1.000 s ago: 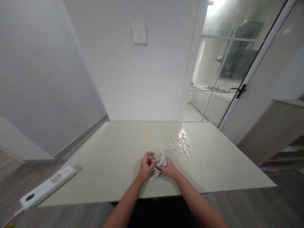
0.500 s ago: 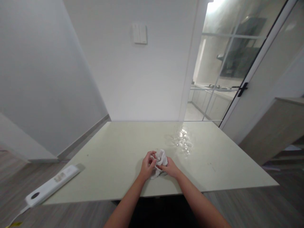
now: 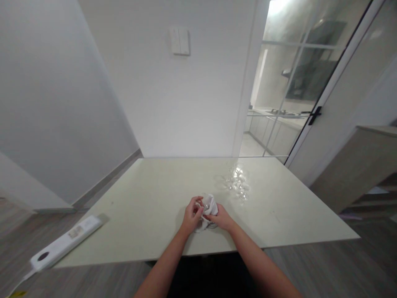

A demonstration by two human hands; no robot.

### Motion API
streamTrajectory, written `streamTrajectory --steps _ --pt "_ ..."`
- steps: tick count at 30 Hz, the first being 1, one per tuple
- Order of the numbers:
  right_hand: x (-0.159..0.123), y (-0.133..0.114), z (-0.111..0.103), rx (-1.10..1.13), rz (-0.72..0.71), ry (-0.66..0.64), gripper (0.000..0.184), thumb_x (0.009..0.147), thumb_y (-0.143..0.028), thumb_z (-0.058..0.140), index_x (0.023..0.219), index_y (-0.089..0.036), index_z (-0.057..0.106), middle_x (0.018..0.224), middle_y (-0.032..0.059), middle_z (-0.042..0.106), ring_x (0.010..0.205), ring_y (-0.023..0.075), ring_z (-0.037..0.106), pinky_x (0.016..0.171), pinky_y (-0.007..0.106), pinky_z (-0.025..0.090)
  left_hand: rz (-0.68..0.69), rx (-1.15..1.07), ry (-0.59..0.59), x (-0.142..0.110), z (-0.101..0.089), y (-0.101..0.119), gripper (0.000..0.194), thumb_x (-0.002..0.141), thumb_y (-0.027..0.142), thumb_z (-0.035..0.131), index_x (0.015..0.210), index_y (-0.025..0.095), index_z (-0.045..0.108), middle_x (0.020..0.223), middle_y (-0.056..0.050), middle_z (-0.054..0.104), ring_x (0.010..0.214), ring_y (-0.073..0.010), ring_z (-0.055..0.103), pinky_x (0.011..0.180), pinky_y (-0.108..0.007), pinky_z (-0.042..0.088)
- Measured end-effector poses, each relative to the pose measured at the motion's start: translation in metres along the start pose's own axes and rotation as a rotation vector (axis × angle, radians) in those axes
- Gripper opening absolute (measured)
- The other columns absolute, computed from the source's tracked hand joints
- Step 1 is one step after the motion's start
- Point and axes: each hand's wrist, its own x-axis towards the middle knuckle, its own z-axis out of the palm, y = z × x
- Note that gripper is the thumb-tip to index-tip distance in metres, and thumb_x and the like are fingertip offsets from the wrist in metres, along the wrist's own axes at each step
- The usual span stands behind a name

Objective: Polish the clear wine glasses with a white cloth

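Note:
Near the front edge of the pale table (image 3: 149, 194), my left hand (image 3: 191, 216) curls its fingers around a clear glass (image 3: 205, 201). My right hand (image 3: 221, 217) is closed on a white cloth (image 3: 212, 205) that wraps the right side of the glass and hangs down below it. The cloth and fingers hide most of the glass, so its full shape cannot be made out. Further back to the right, several clear glass pieces (image 3: 238, 182) stand or lie close together, shining under the light.
A white power strip (image 3: 66, 240) with a cord lies across the table's left front edge. A wall with a light switch (image 3: 180, 41) rises behind the table. At the right are a glass-paned door (image 3: 305, 132) and a wooden shelf unit (image 3: 356, 161).
The view has shifted slightly. Both hands keep their hold on the glass and cloth, with hardly any movement.

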Motion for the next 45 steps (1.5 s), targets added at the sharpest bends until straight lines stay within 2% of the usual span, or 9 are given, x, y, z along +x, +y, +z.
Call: streamTrajectory --steps 7,16,21,25,30,35,37,41,45 --pt "-0.001 -0.002 0.002 0.020 -0.032 0.009 0.032 0.071 -0.027 0.068 0.100 -0.013 0.067 0.092 0.0054 0.070 0.077 0.0174 0.062 0.075 0.030 0.049 -0.077 0.061 0.016 0.001 0.004 0.000 0.053 0.074 0.042 0.067 0.117 0.019 0.046 0.087 0.000 0.054 0.057 -0.0081 0.048 0.053 -0.020 0.038" --pt "-0.001 -0.002 0.001 -0.005 -0.017 0.013 0.029 0.072 -0.027 0.068 0.098 -0.013 0.067 0.085 0.0032 0.069 0.072 0.0149 0.059 0.071 0.027 0.047 -0.057 0.026 0.034 0.001 0.004 0.005 0.047 0.076 0.037 0.066 0.116 0.019 0.048 0.085 0.001 0.055 0.061 -0.0090 0.051 0.056 -0.021 0.041" --pt "0.001 0.001 0.002 0.021 -0.026 0.021 0.038 0.071 -0.034 0.071 0.102 -0.013 0.065 0.093 0.0052 0.069 0.078 0.0168 0.060 0.077 0.031 0.048 -0.088 -0.153 0.048 0.003 0.004 0.002 0.049 0.077 0.039 0.065 0.119 0.019 0.048 0.087 -0.001 0.057 0.058 -0.0080 0.051 0.053 -0.020 0.040" --pt "0.002 0.003 0.001 0.002 -0.062 0.045 0.037 0.073 -0.041 0.069 0.097 -0.014 0.065 0.092 0.0058 0.068 0.083 0.0188 0.060 0.080 0.033 0.048 -0.113 -0.302 0.188 0.007 0.000 -0.005 0.052 0.074 0.045 0.065 0.116 0.018 0.052 0.088 -0.003 0.061 0.061 -0.0090 0.054 0.051 -0.019 0.041" --pt "0.002 0.006 -0.001 0.030 -0.056 0.128 0.046 0.074 -0.054 0.065 0.099 -0.015 0.063 0.093 0.0064 0.067 0.087 0.0210 0.060 0.084 0.035 0.048 -0.281 -0.476 0.452 0.013 -0.006 -0.007 0.053 0.075 0.050 0.063 0.116 0.019 0.052 0.086 -0.001 0.063 0.045 -0.0042 0.049 0.039 -0.017 0.035" --pt "0.002 0.007 0.000 0.113 0.012 0.212 0.058 0.073 -0.068 0.058 0.100 -0.017 0.064 0.098 0.0087 0.067 0.096 0.0245 0.060 0.088 0.037 0.047 -0.297 -0.553 0.552 0.016 -0.010 -0.003 0.056 0.076 0.055 0.060 0.118 0.019 0.050 0.091 -0.002 0.064 0.049 -0.0052 0.054 0.038 -0.016 0.035" --pt "0.002 0.005 -0.001 0.152 0.016 0.192 0.059 0.076 -0.071 0.053 0.101 -0.018 0.065 0.102 0.0097 0.067 0.102 0.0251 0.059 0.094 0.037 0.045 -0.289 -0.515 0.507 0.015 -0.008 -0.001 0.057 0.075 0.052 0.063 0.119 0.018 0.051 0.094 -0.004 0.065 0.052 -0.0068 0.057 0.039 -0.017 0.037" --pt "0.003 0.001 -0.003 0.210 -0.022 0.083 0.063 0.086 -0.070 0.034 0.097 -0.017 0.066 0.094 0.0093 0.068 0.099 0.0240 0.060 0.096 0.040 0.043 -0.223 -0.419 0.265 0.010 -0.002 0.003 0.063 0.074 0.044 0.069 0.127 0.017 0.048 0.104 -0.010 0.066 0.061 -0.0109 0.062 0.045 -0.018 0.041" --pt "0.002 -0.003 -0.005 0.044 -0.055 -0.001 0.044 0.080 -0.057 0.057 0.097 -0.016 0.064 0.088 0.0045 0.065 0.086 0.0201 0.059 0.085 0.035 0.046 -0.162 -0.424 0.123 0.007 0.000 0.002 0.065 0.076 0.044 0.066 0.131 0.019 0.043 0.111 -0.012 0.064 0.074 -0.0142 0.062 0.053 -0.020 0.046"
